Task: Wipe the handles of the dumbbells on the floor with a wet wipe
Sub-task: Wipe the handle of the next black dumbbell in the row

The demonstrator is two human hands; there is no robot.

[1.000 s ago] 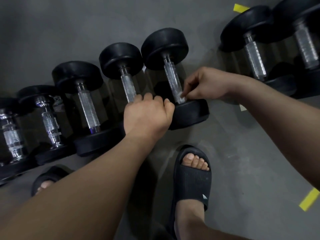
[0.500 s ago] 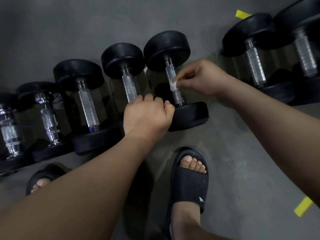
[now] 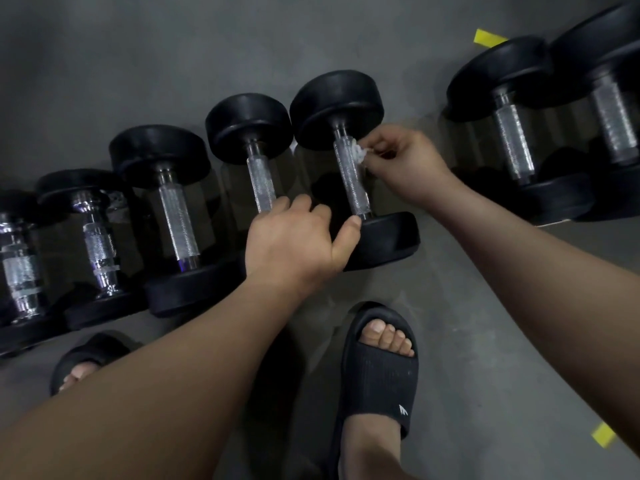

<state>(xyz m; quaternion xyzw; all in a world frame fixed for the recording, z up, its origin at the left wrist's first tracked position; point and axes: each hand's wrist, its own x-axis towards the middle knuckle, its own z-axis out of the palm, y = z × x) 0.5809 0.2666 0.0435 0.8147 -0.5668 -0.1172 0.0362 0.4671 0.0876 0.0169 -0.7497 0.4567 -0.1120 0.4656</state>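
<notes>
Wipe [image 3: 358, 152] bunched, pinched in right hand [image 3: 405, 164] fingertips, pressed on far end of dumbbell [image 3: 337, 109] handle [image 3: 351, 185]. Left hand [image 3: 294, 244] at that dumbbell's near end, fingers curled, tips hidden; can't tell if it grips. Neighbour dumbbell [image 3: 247, 128] near weight hidden under it.

Far-right dumbbell [image 3: 614, 112] partly beyond frame edge.

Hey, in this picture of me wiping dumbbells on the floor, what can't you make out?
Head view:
1. The wet wipe: mostly hidden inside the pinch of the right hand, so its size is unclear.
2. Near end of the neighbouring dumbbell: covered by the left hand, whose grip is unreadable.
3. The leftmost dumbbell and the rightmost dumbbell: cut off by the frame edges.
4. The left slipper: partly behind the left forearm.
</notes>
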